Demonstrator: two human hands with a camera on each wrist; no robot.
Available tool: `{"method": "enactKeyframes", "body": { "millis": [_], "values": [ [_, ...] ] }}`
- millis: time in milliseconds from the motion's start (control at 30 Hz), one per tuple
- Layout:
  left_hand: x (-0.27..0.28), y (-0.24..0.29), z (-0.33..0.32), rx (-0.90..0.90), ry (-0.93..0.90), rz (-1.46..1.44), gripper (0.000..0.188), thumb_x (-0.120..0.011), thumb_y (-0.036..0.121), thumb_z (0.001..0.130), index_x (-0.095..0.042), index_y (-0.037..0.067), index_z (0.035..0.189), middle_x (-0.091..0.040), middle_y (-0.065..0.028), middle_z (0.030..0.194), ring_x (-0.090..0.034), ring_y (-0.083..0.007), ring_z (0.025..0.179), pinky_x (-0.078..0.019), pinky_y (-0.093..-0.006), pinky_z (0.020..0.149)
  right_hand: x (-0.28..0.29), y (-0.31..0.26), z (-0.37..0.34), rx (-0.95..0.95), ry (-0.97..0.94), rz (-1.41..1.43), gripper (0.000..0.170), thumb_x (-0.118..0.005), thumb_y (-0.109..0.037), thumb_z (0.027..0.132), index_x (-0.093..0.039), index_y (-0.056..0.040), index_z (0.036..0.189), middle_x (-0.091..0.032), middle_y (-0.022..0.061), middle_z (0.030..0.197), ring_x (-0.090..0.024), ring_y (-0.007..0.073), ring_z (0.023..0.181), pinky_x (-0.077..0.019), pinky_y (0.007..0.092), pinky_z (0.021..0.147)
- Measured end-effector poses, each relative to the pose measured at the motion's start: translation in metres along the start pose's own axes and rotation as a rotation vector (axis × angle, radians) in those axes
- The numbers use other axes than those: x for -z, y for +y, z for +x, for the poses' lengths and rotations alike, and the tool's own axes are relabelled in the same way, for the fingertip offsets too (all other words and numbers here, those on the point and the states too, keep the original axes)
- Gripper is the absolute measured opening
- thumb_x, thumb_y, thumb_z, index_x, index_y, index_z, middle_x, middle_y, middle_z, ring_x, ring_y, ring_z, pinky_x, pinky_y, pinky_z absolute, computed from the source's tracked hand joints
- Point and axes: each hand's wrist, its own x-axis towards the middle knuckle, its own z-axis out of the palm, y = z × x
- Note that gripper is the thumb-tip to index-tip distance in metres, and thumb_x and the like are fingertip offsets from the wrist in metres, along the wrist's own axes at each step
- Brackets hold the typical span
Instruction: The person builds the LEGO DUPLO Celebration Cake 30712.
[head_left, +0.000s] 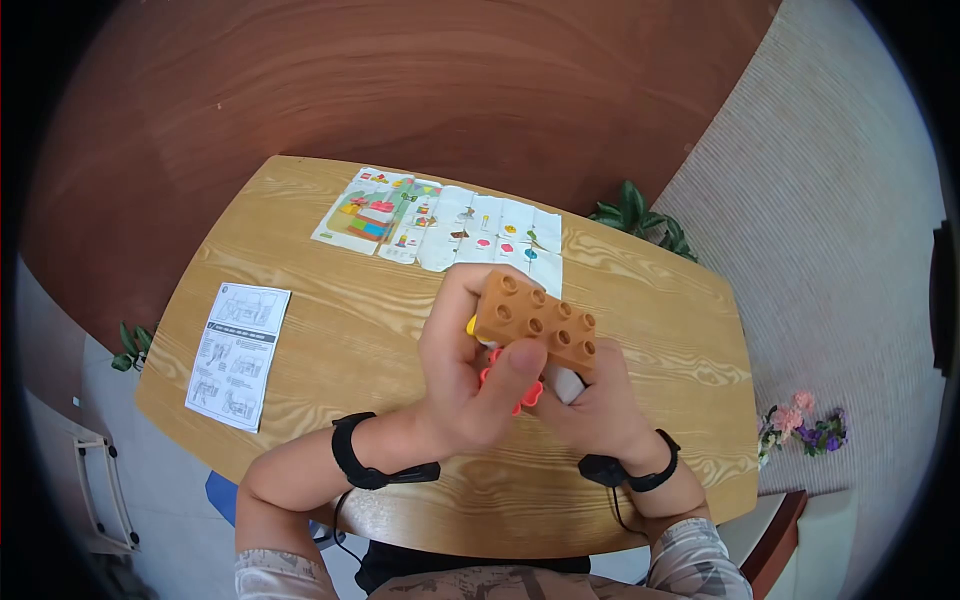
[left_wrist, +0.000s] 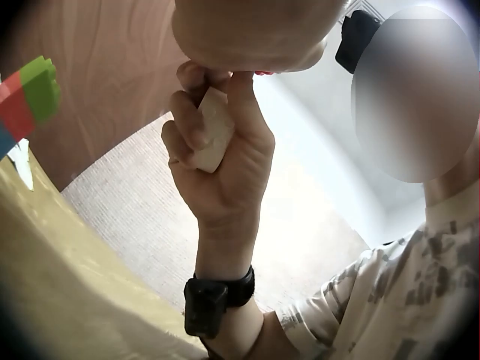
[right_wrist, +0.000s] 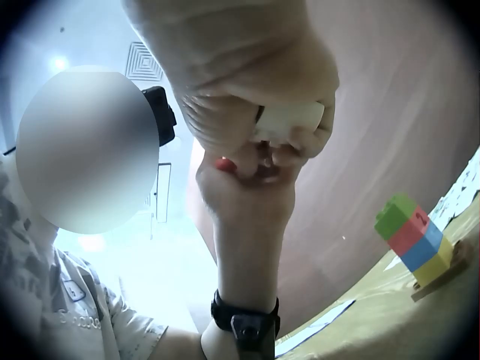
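In the head view, my left hand holds a brown studded brick, its thumb pressed on the near side. My right hand meets it from the right, its fingers partly hidden below the brick. Between the hands show a white piece, a pink-red scalloped piece and a bit of yellow. In the left wrist view, the fingers of my right hand curl round the white piece. A red bit shows beside my left hand in the right wrist view.
A stack of green, red, blue and yellow bricks stands on a brown base. Colourful instruction sheets lie at the wooden table's far side, and a black-and-white sheet at the left.
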Motion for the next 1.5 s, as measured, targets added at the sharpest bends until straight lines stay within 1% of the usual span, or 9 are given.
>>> {"method": "enactKeyframes", "body": {
  "millis": [267, 567, 800, 933, 1033, 1100, 1200, 1300, 1500],
  "values": [
    [-0.006, -0.006, -0.013, -0.063, 0.059, -0.049, 0.052, -0.068, 0.037, 0.099, -0.045, -0.003, 0.125, -0.058, -0.0094, 0.109, -0.057, -0.0097, 0.092, -0.0484, -0.0253, 0.079, -0.027, 0.019, -0.007, 0.052, 0.154, 0.143, 0.032, -0.078, 0.001, 0.078, -0.074, -0.0034, 0.109, -0.075, 0.0075, 0.097, -0.070, 0.0118, 0.084, -0.0539, 0.0271, 0.073],
    [-0.009, -0.003, -0.012, -0.051, 0.080, -0.137, 0.052, -0.065, 0.035, 0.102, -0.043, -0.003, 0.128, -0.057, -0.0081, 0.109, -0.056, -0.0084, 0.090, -0.0479, -0.0243, 0.076, -0.034, 0.002, -0.008, -0.103, 0.228, 0.377, 0.026, -0.076, 0.003, 0.082, -0.074, -0.0010, 0.108, -0.076, 0.0066, 0.096, -0.068, 0.0077, 0.087, -0.0534, 0.0255, 0.076],
    [-0.001, -0.001, 0.003, -0.126, -0.057, 0.073, 0.040, -0.065, 0.031, 0.102, -0.049, -0.001, 0.120, -0.058, -0.0039, 0.099, -0.053, -0.0073, 0.082, -0.0458, -0.0254, 0.071, 0.015, 0.017, 0.003, 0.049, 0.247, -0.023, 0.018, -0.075, 0.002, 0.084, -0.073, -0.0006, 0.102, -0.073, 0.0076, 0.095, -0.067, 0.0131, 0.079, -0.0525, 0.0271, 0.071],
    [-0.005, 0.008, 0.010, 0.466, -0.315, 0.044, 0.037, -0.069, 0.033, 0.098, -0.056, 0.001, 0.111, -0.057, -0.0024, 0.077, -0.052, -0.0129, 0.067, -0.0451, -0.0308, 0.064, 0.054, 0.010, 0.002, 0.045, 0.393, 0.173, 0.013, -0.077, 0.001, 0.082, -0.073, -0.0013, 0.094, -0.070, 0.0058, 0.085, -0.063, 0.0126, 0.068, -0.0472, 0.0267, 0.061],
    [-0.008, 0.006, 0.014, 0.599, -0.576, 0.311, 0.040, -0.069, 0.038, 0.096, -0.060, 0.001, 0.106, -0.061, -0.0084, 0.071, -0.060, -0.0236, 0.065, -0.0480, -0.0381, 0.064, 0.062, -0.003, 0.003, 0.259, 0.198, -0.131, 0.011, -0.080, -0.002, 0.079, -0.074, -0.0016, 0.088, -0.063, 0.0032, 0.073, -0.060, 0.0122, 0.063, -0.0435, 0.0265, 0.056],
    [-0.012, 0.013, 0.017, 0.640, -0.745, 0.480, 0.043, -0.068, 0.041, 0.095, -0.062, -0.001, 0.105, -0.067, -0.0155, 0.076, -0.067, -0.0324, 0.071, -0.0513, -0.0428, 0.067, 0.059, -0.019, -0.002, 0.131, 0.047, -0.217, 0.009, -0.081, -0.003, 0.079, -0.074, -0.0027, 0.085, -0.060, 0.0034, 0.068, -0.060, 0.0128, 0.062, -0.0430, 0.0269, 0.056],
    [-0.011, -0.003, 0.000, 0.433, -0.763, 0.767, 0.030, -0.066, 0.030, 0.092, -0.065, 0.004, 0.105, -0.063, -0.0140, 0.063, -0.067, -0.0343, 0.062, -0.0542, -0.0422, 0.064, 0.049, -0.027, -0.009, -0.023, -0.086, -0.406, 0.012, -0.082, -0.011, 0.080, -0.073, -0.0056, 0.087, -0.062, 0.0078, 0.072, -0.063, 0.0226, 0.063, -0.0468, 0.0326, 0.057],
    [-0.008, -0.007, -0.004, 0.415, -0.806, 0.900, 0.034, -0.066, 0.031, 0.089, -0.065, 0.001, 0.102, -0.069, -0.0189, 0.072, -0.070, -0.0406, 0.070, -0.0544, -0.0495, 0.066, 0.038, -0.025, -0.013, -0.074, -0.120, -0.623, 0.019, -0.080, -0.020, 0.081, -0.069, -0.0065, 0.089, -0.066, 0.0090, 0.081, -0.066, 0.0329, 0.072, -0.0504, 0.0415, 0.062],
    [-0.010, 0.001, 0.001, 0.422, -0.870, 1.068, 0.038, -0.067, 0.035, 0.088, -0.064, -0.001, 0.099, -0.069, -0.0197, 0.072, -0.070, -0.0397, 0.070, -0.0550, -0.0493, 0.066, 0.034, -0.024, -0.013, -0.087, -0.140, -0.667, 0.019, -0.081, -0.018, 0.079, -0.068, -0.0059, 0.087, -0.066, 0.0095, 0.080, -0.066, 0.0330, 0.073, -0.0507, 0.0423, 0.063]
  ]
}}
